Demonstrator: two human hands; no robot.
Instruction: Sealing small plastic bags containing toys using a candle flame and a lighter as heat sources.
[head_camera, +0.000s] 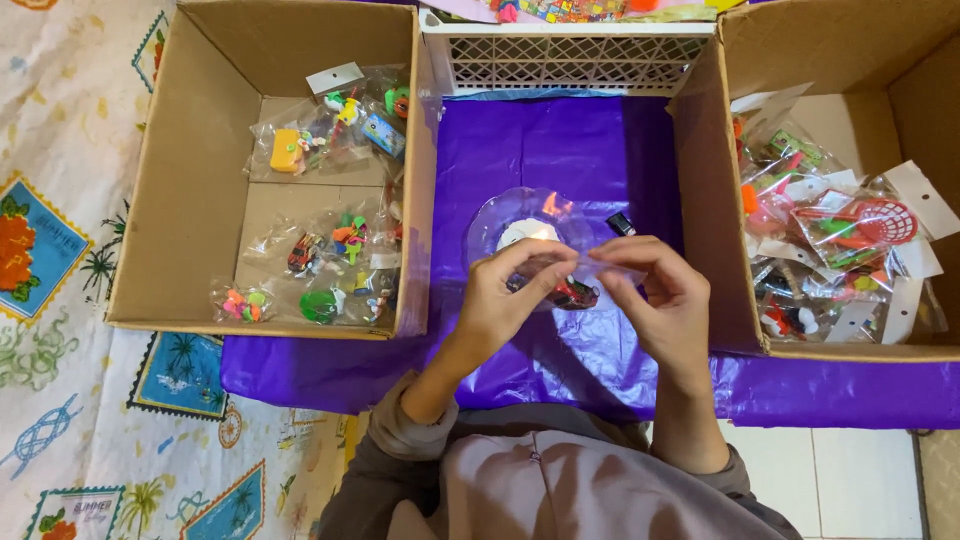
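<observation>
My left hand and my right hand meet over a purple plastic sheet, both pinching the top edge of a small clear plastic bag. Inside the bag lies a small red and black toy. Just beyond my fingers a clear round dish with a white piece in it rests on the sheet. A small black object lies next to the dish on its right.
A cardboard box on the left holds several clear bags of small colourful toys. Another cardboard box on the right holds more toy bags. A white lattice basket stands behind the sheet. A patterned cloth covers the floor at left.
</observation>
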